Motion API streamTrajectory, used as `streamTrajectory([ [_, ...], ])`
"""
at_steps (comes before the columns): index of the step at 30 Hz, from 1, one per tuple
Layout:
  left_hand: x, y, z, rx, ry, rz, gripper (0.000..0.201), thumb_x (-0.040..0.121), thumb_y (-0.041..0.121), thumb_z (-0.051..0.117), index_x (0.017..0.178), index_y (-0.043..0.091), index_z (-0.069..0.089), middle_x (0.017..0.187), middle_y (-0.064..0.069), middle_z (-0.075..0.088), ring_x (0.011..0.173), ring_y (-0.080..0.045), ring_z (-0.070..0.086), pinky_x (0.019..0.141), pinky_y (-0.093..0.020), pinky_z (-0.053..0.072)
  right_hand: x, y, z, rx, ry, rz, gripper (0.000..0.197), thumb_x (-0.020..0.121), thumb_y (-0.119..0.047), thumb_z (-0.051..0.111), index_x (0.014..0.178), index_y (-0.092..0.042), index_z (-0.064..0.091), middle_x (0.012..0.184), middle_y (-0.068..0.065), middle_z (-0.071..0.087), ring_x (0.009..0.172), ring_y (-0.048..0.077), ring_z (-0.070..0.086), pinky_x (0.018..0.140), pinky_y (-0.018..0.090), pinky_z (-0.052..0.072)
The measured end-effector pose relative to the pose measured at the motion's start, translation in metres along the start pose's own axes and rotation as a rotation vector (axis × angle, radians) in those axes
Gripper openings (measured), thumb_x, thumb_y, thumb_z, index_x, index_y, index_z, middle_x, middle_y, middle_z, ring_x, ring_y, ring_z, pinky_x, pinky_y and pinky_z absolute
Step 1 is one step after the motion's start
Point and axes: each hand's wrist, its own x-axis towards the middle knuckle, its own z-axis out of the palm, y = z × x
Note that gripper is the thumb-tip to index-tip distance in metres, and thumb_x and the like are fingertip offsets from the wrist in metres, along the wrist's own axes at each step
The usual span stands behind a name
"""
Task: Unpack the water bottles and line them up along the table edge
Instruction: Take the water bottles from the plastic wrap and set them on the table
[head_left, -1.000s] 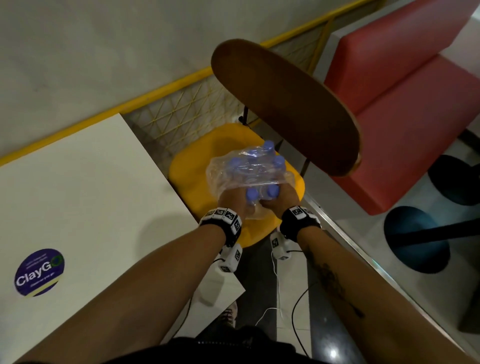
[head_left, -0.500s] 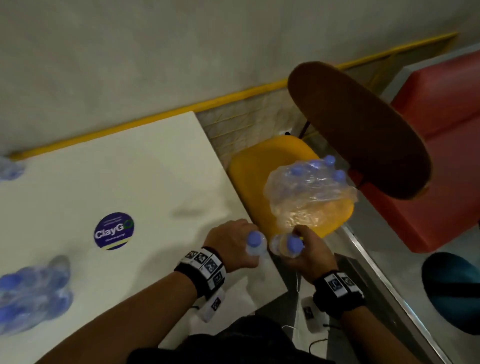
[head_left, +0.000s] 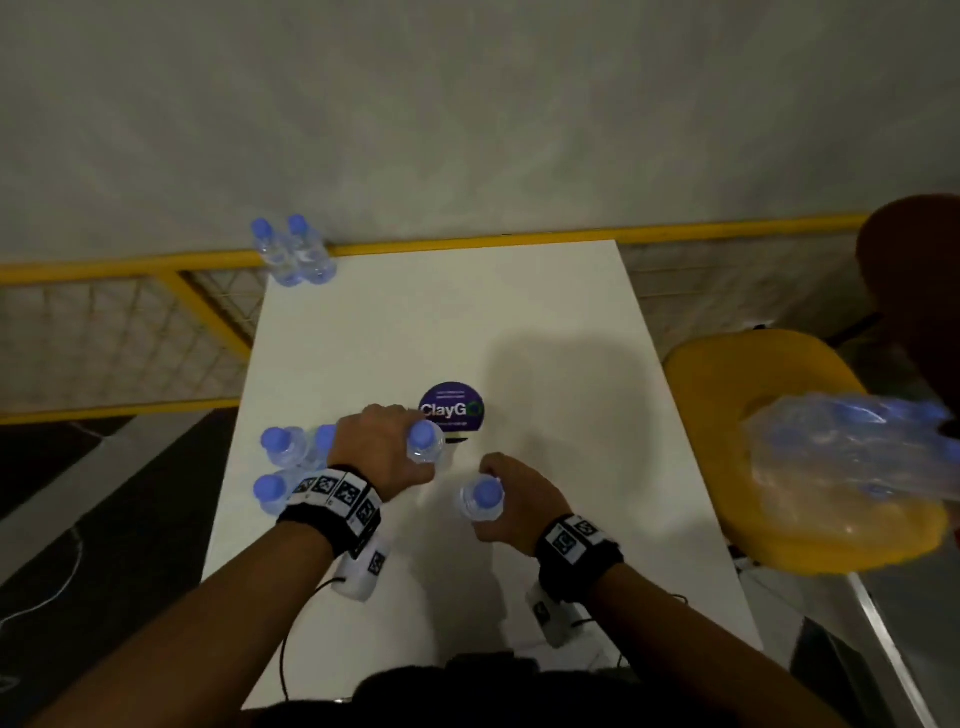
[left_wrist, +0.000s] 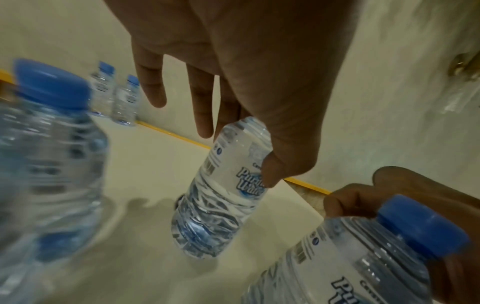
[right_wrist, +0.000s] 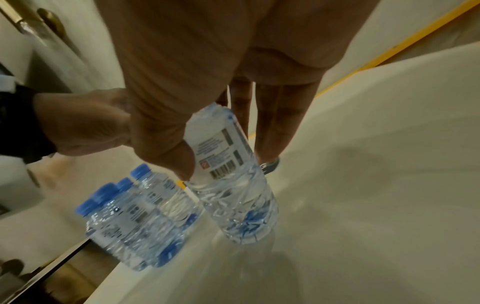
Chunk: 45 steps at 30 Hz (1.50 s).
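Each hand holds one small clear water bottle with a blue cap over the white table (head_left: 519, 322). My left hand (head_left: 387, 447) grips its bottle (head_left: 426, 441) by the upper body, tilted, as the left wrist view shows (left_wrist: 223, 185). My right hand (head_left: 519, 493) grips the other bottle (head_left: 483, 499), also tilted, its base close to the tabletop (right_wrist: 233, 195). Three unpacked bottles (head_left: 283, 452) stand by the table's left edge beside my left hand. Two more bottles (head_left: 293, 254) stand at the far left corner. The torn plastic pack (head_left: 852, 457) with several bottles lies on the yellow chair.
The yellow chair seat (head_left: 737, 374) stands right of the table, with a brown chair back (head_left: 914, 270) behind it. A purple round sticker (head_left: 452, 408) marks the table's middle. A yellow railing (head_left: 467, 241) with mesh runs along the table's far end.
Both hands pulled one bottle each out of the pack on the chair and carried them left over the table. The head view swung left with them.
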Motion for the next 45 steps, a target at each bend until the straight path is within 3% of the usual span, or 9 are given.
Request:
streamTrajectory([
  [4,0.007,-0.033,-0.001,0.056,-0.025,-0.076,0.031,0.063,0.056,0.062,0.087,0.038,0.058,0.087,0.015,0.066,0.092,-0.020,0.064,0.097,-0.048,0.046,0.031,-0.037,0.035,-0.005,-0.015,-0.036,0.056,0.058,-0.045,0.081,0.098,-0.034,0.044,0.095,-0.012,0.057,0.080,0.014,0.059,0.074,0.034,0.055],
  [8,0.013,-0.055,0.000,-0.003,-0.127,-0.096,0.033,0.062,0.048,0.067,0.091,0.036,0.059,0.088,0.012,0.066,0.086,-0.022,0.065,0.089,-0.041,0.053,0.051,-0.060,0.060,-0.010,-0.019,-0.031,0.049,0.062,-0.040,0.080,0.095,-0.038,0.045,0.093,-0.013,0.058,0.080,0.011,0.060,0.077,0.034,0.057],
  [12,0.017,-0.069,0.004,-0.023,-0.191,-0.070,0.046,0.058,0.053,0.075,0.098,0.040,0.057,0.097,0.009,0.060,0.087,-0.019,0.058,0.085,-0.040,0.054,0.061,-0.073,0.074,-0.017,-0.024,-0.013,0.046,0.066,-0.038,0.078,0.100,-0.036,0.046,0.097,-0.010,0.058,0.083,0.013,0.059,0.075,0.031,0.053],
  [17,0.021,-0.072,-0.008,-0.032,-0.287,-0.037,0.034,0.061,0.043,0.066,0.092,0.037,0.052,0.094,0.009,0.062,0.087,-0.021,0.063,0.081,-0.041,0.054,0.068,-0.076,0.086,0.040,-0.012,0.025,0.053,0.067,-0.044,0.075,0.112,-0.040,0.047,0.103,-0.013,0.061,0.088,0.010,0.063,0.082,0.034,0.056],
  [23,0.020,-0.081,-0.012,-0.143,-0.280,0.002,0.036,0.075,0.028,0.062,0.106,0.042,0.049,0.090,0.010,0.059,0.084,-0.020,0.063,0.078,-0.037,0.051,0.071,-0.084,0.096,0.104,0.023,0.102,0.058,0.070,-0.040,0.080,0.113,-0.033,0.041,0.098,-0.011,0.063,0.082,0.009,0.063,0.075,0.028,0.054],
  [27,0.018,-0.084,-0.013,-0.184,-0.275,0.007,0.037,0.077,0.028,0.062,0.112,0.039,0.053,0.098,0.008,0.064,0.090,-0.021,0.064,0.081,-0.037,0.051,0.074,-0.087,0.100,0.116,0.038,0.101,0.058,0.069,-0.050,0.080,0.112,-0.034,0.044,0.098,-0.014,0.061,0.083,0.004,0.061,0.076,0.026,0.053],
  [36,0.018,-0.080,-0.018,-0.128,-0.289,-0.019,0.027,0.073,0.032,0.061,0.094,0.042,0.048,0.094,0.010,0.067,0.087,-0.021,0.067,0.089,-0.046,0.058,0.073,-0.086,0.092,0.166,0.010,0.066,0.065,0.063,-0.054,0.084,0.114,-0.033,0.049,0.107,-0.009,0.063,0.094,0.011,0.063,0.089,0.038,0.056],
  [41,0.008,-0.060,-0.039,-0.010,-0.206,0.040,0.066,0.083,0.033,0.061,0.146,0.039,0.042,0.143,0.005,0.055,0.129,-0.026,0.054,0.104,-0.045,0.049,0.043,-0.059,0.061,0.187,0.023,0.107,0.080,0.062,-0.057,0.086,0.125,-0.026,0.048,0.121,-0.007,0.056,0.102,0.013,0.060,0.085,0.031,0.054],
  [45,0.009,0.006,-0.044,-0.132,-0.133,0.212,0.053,0.083,0.027,0.061,0.136,0.029,0.058,0.135,0.001,0.063,0.120,-0.026,0.062,0.099,-0.042,0.054,-0.002,0.007,0.011,0.203,0.162,0.191,0.048,0.069,-0.060,0.080,0.098,-0.028,0.060,0.100,-0.007,0.067,0.084,0.007,0.067,0.072,0.025,0.055],
])
